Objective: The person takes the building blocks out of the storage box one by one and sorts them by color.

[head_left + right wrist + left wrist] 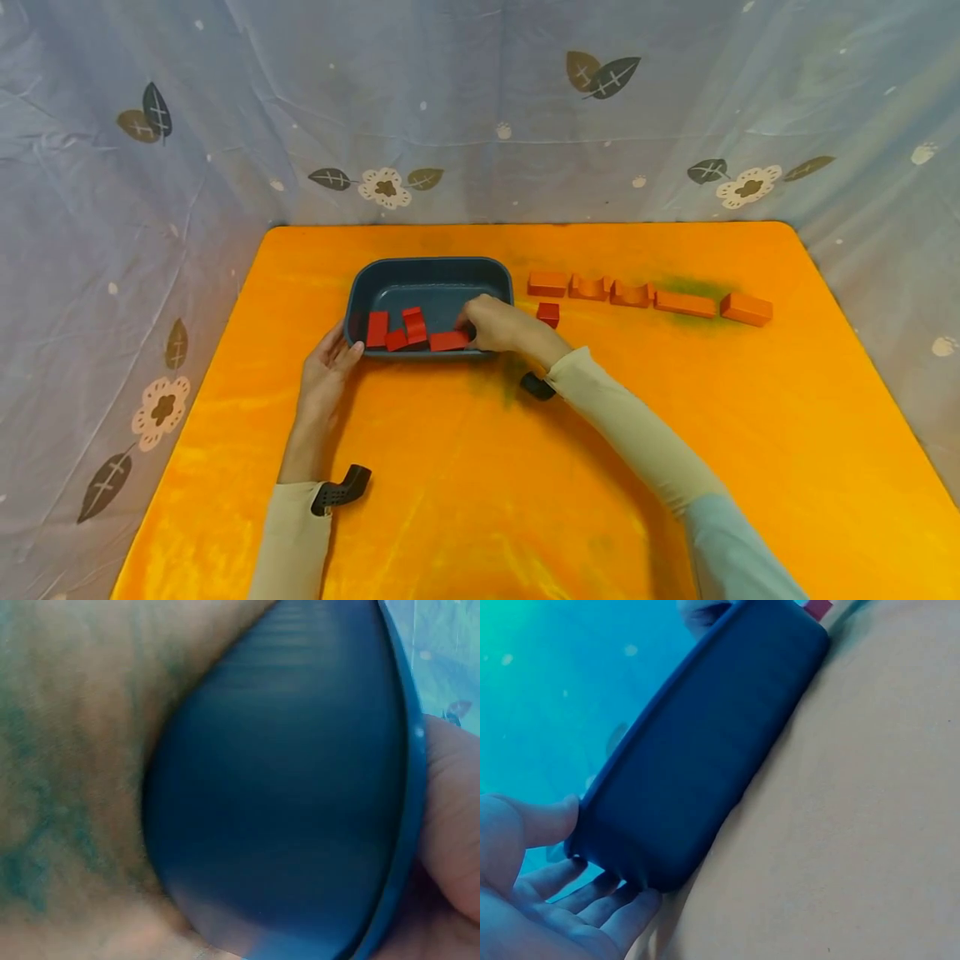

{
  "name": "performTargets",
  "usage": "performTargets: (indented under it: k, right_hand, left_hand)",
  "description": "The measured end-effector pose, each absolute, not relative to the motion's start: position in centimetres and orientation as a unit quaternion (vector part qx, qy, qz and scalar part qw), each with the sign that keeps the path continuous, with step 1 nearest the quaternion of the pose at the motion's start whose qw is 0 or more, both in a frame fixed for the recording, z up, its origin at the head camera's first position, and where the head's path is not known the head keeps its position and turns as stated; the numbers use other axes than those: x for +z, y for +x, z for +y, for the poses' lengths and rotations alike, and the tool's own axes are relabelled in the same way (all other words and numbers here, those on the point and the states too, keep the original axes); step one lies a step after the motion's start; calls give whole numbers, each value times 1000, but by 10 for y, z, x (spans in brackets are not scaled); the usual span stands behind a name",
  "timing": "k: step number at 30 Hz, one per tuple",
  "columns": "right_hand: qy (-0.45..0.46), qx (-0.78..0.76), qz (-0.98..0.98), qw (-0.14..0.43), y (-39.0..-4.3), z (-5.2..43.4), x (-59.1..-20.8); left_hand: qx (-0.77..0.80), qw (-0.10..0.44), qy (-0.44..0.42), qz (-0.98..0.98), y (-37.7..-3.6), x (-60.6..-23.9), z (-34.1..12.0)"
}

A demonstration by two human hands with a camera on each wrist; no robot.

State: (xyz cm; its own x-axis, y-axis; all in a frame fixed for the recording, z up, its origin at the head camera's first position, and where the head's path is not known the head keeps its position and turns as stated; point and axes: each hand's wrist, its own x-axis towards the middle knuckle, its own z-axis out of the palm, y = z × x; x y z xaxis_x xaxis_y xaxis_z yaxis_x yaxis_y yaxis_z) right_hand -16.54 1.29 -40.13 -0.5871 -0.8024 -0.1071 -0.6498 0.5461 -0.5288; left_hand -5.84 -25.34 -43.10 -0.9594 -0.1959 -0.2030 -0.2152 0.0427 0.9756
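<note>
A dark blue tray (pixel 431 263) stands on the orange table (pixel 480 483). Several red blocks (pixel 377 328) lie along its near wall. My left hand (pixel 330 367) rests with straight fingers against the tray's near left corner. In the left wrist view, that left hand (pixel 547 900) has thumb and fingers touching the tray wall (pixel 705 750). My right hand (pixel 498 327) reaches over the near right rim, its fingers curled onto the right end of a flat red block (pixel 448 340). The right wrist view shows the tray's outer wall (pixel 285 787) and part of the right hand (pixel 450 825) beyond the rim.
One small red block (pixel 548 314) sits on the table just right of the tray. A row of several orange blocks (pixel 632 293) runs to the right behind it, ending at a block (pixel 746 309). A floral curtain (pixel 480 108) hangs around the table's far and side edges.
</note>
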Motion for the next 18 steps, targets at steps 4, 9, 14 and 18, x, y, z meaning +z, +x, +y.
performTargets:
  k: [4,9,14,18]
  right_hand:
    - [-397,-236,871,166,-165,15,-402]
    - [-379,-298,865,138,-164,24,-403]
    - [-354,-366,851,124,-163,35,-402]
    - [-346,-393,843,120,-163,43,-402]
  left_hand:
    - [673,7,-139,726,-58,-431,-252]
    - [673,8,-136,727,-58,-431,-252]
    - [675,8,-139,724,-59,-431,-253]
    - [673,10,-143,726,-59,-431,-254]
